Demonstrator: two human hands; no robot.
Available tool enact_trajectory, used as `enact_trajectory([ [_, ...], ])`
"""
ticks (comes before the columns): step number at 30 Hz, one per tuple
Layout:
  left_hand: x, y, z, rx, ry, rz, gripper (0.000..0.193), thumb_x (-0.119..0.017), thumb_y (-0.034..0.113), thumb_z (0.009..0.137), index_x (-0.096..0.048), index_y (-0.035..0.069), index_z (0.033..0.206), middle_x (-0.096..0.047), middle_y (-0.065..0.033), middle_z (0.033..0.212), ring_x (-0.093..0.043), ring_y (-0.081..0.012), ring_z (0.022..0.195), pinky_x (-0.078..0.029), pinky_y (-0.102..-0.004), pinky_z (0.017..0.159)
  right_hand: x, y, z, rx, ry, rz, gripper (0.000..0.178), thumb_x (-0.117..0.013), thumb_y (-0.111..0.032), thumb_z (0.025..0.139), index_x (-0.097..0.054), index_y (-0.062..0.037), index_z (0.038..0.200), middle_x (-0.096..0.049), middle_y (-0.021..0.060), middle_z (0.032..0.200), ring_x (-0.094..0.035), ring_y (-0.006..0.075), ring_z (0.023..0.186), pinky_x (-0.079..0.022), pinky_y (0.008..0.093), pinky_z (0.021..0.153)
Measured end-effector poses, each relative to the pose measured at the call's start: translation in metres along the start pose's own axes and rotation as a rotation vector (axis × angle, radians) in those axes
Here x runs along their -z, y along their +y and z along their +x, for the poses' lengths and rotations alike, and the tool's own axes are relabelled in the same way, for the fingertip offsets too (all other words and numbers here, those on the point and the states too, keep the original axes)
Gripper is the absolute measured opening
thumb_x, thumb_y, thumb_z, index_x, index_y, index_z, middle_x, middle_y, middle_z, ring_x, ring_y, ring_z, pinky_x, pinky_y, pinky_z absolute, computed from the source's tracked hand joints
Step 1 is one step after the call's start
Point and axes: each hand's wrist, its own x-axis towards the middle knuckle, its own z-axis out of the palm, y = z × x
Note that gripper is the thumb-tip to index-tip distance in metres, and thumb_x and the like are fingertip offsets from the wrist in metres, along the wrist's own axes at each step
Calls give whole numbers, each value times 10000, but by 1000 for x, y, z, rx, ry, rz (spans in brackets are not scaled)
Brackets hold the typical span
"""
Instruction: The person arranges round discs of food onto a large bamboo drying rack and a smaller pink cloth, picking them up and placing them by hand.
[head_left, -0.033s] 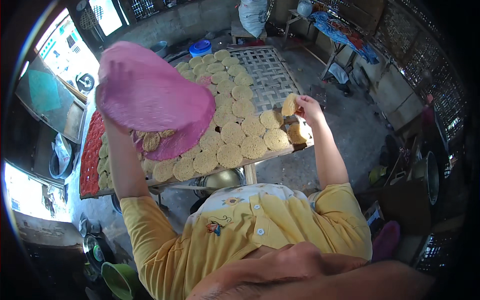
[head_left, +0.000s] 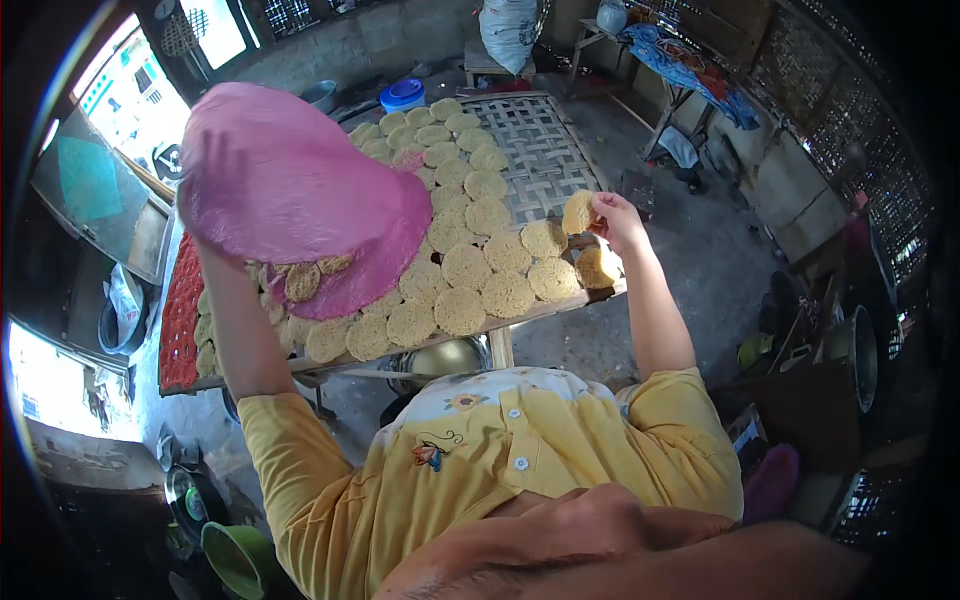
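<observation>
A large translucent pink plastic sheet (head_left: 300, 190) billows up over the left part of a woven bamboo rack (head_left: 545, 150). Through it shows my left hand (head_left: 212, 165), pressed against the plastic from behind with its fingers spread. Below the raised sheet, a small heap of darker round crackers (head_left: 303, 281) lies on its lower fold. My right hand (head_left: 618, 220) pinches a round yellowish cracker (head_left: 578, 212) above the rack's right corner. Rows of similar flat crackers (head_left: 465, 268) cover the middle and near edge of the rack. One cracker (head_left: 596, 268) lies just below my right hand.
Red crackers (head_left: 180, 320) line the rack's left end. A blue-lidded tub (head_left: 402, 95) and a filled white sack (head_left: 507, 35) stand beyond the far side. At the back right is a table with blue cloth (head_left: 690, 70). A green basin (head_left: 240, 560) sits at lower left.
My left hand and the raised pink plastic sheet have shifted slightly to the left. My right hand, with its cracker, has barely moved.
</observation>
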Motion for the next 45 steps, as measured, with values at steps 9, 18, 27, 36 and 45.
enact_trajectory([
  [9,200,30,-81,-30,582,-4,396,-485,219,750,-465,22,1092,-486,-131,1108,-475,-262,1034,-438,-407,815,24,21,-3,152,94,-768,265,-531,-48,745,-477,-56,1005,-576,85,835,-578,179,753,-490,293,585],
  [18,290,8,-143,385,966,613,225,-544,200,722,-524,45,885,-527,-54,774,-541,-200,690,-484,-318,596,-32,10,-12,796,234,-1545,241,-594,-86,642,-611,-79,883,-541,124,912,-491,291,900,-395,383,773],
  [27,161,-56,-116,-76,1169,1783,627,-567,401,726,-401,-6,1173,-505,-193,1048,-460,-285,1029,-353,-500,824,-280,60,-28,974,-607,-1053,204,-614,-258,690,-630,-77,782,-560,94,869,-493,283,864,-405,367,762],
  [36,72,-61,-129,677,219,1964,600,-601,498,672,-540,31,1043,-534,-136,1040,-473,-255,1023,-361,-417,850,-379,102,-45,857,-688,-1241,382,-649,-372,671,-554,-83,902,-561,98,885,-500,267,910,-415,364,780],
  [45,95,-81,-128,650,282,1700,519,-692,411,611,-543,38,939,-554,-112,1023,-520,-260,976,-371,-431,851,-383,111,-26,1015,-700,-1270,204,-576,-252,724,-566,-93,852,-582,85,849,-569,294,781,-458,402,661],
])
